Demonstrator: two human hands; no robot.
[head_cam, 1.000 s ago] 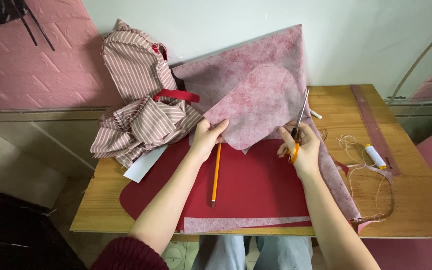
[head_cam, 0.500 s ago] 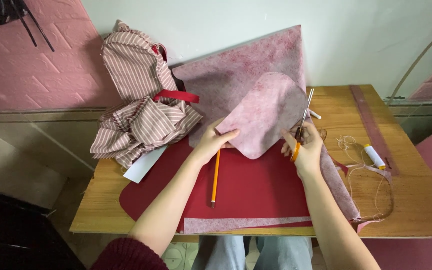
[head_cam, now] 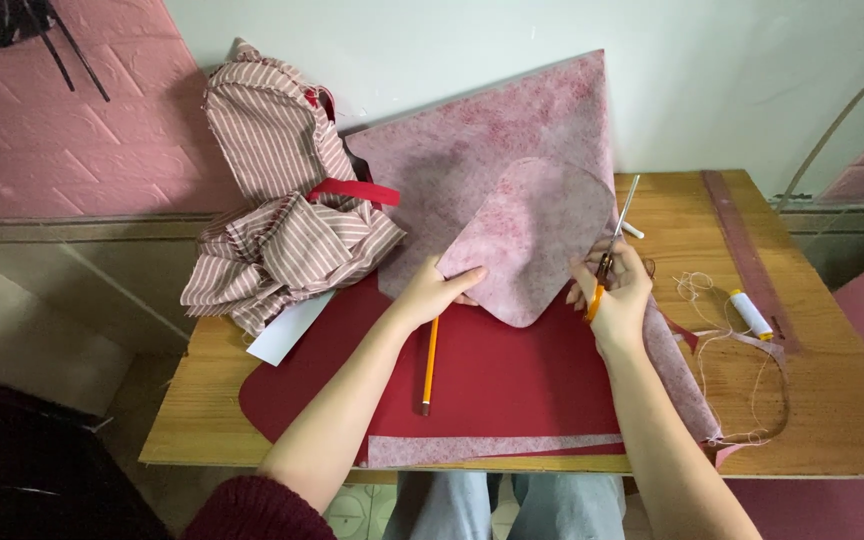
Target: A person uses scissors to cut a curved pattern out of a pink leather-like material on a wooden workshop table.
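head view, left to right: striped fabric (head_cam: 287, 215) is bunched at ten o'clock on the wooden surface (head_cam: 832, 400), with a white paper (head_cam: 287, 330) poking out under it. next comes a red sheet (head_cam: 512, 370) spread at six o'clock, a yellow pencil (head_cam: 430, 362) lying on it. the left hand (head_cam: 434, 292) has its grip closed on the lower left edge of a rounded pink fabric piece (head_cam: 527, 240), lifting it off the red sheet at the centre. the right hand (head_cam: 617, 295) has its grip wrapped round the orange handles of scissors (head_cam: 612, 245), blades pointing to one o'clock along the piece's right edge; how far the blades are apart is too small to tell. a white thread spool (head_cam: 750, 313) and loose thread sit at three o'clock. as a judgement, the limp raised cloth could sag or twist in the left grip, pulling the cut line off, and the blades could catch the larger pink sheet (head_cam: 482, 130) behind.
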